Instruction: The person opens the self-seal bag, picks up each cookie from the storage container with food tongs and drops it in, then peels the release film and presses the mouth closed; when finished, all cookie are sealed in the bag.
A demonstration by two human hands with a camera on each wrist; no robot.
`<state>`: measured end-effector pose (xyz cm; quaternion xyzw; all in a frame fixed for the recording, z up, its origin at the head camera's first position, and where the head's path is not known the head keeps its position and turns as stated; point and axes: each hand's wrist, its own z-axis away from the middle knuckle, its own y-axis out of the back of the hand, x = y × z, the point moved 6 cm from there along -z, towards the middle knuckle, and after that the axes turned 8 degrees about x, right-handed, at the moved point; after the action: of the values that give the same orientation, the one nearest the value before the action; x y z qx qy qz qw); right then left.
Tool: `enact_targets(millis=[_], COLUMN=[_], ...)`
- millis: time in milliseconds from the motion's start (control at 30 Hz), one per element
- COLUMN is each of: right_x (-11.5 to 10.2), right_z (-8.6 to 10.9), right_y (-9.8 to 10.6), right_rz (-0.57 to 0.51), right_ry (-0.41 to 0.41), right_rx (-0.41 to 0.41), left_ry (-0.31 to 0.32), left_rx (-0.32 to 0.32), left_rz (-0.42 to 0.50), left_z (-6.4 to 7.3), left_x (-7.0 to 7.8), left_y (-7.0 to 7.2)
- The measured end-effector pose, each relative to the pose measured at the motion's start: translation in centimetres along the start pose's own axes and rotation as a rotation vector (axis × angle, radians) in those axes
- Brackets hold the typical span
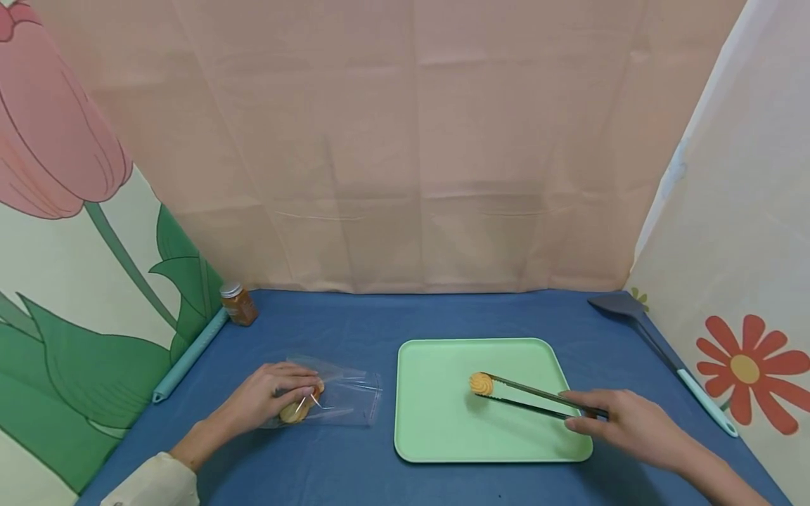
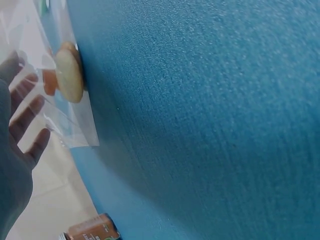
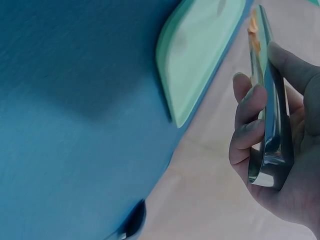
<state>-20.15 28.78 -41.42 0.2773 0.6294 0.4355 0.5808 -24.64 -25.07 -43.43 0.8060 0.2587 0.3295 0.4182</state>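
Note:
My right hand (image 1: 623,422) grips metal tongs (image 1: 538,398), also seen in the right wrist view with the fingers and thumb on opposite arms. The tong tips hold a swirled, golden cookie (image 1: 481,384) above a pale green tray (image 1: 436,439). Left of the tray, a clear plastic bag (image 1: 357,404) lies on the blue cloth with pale, round cookies (image 1: 294,412) inside. My left hand (image 1: 278,393) is over the bag's left part; in the left wrist view its fingers (image 2: 27,117) are spread and fairly straight against the film.
A small brown jar (image 1: 239,304) with a silver lid stands at the back left, beside a teal rolled or rod-like thing (image 1: 190,358). A dark spatula (image 1: 654,344) with a mint handle lies along the right edge of the blue-covered table (image 1: 342,471). Fabric walls enclose the back and sides.

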Motion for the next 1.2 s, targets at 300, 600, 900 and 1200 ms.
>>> enact_targets(millis=[300, 600, 900, 1200], right_x=[-2.7, -4.7, -7.1, -9.6], right_z=[-0.9, -1.6, -2.9, -4.0], right_y=[0.0, -0.7, -1.6, -3.2], right_rz=[-0.031, -0.044, -0.047, -0.074], right_ry=[0.129, 0.213, 0.274, 0.345], right_rx=[0.021, 0.028, 0.049, 0.01], left_ry=[-0.008, -0.019, -0.014, -0.029], left_rx=[-0.003, -0.028, -0.02, -0.025], left_rz=[-0.009, -0.013, -0.004, -0.004], left_z=[0.1, 0.1, 0.0, 0.1], left_x=[0.1, 0.0, 0.1, 0.1], left_y=[0.0, 0.1, 0.1, 0.0])
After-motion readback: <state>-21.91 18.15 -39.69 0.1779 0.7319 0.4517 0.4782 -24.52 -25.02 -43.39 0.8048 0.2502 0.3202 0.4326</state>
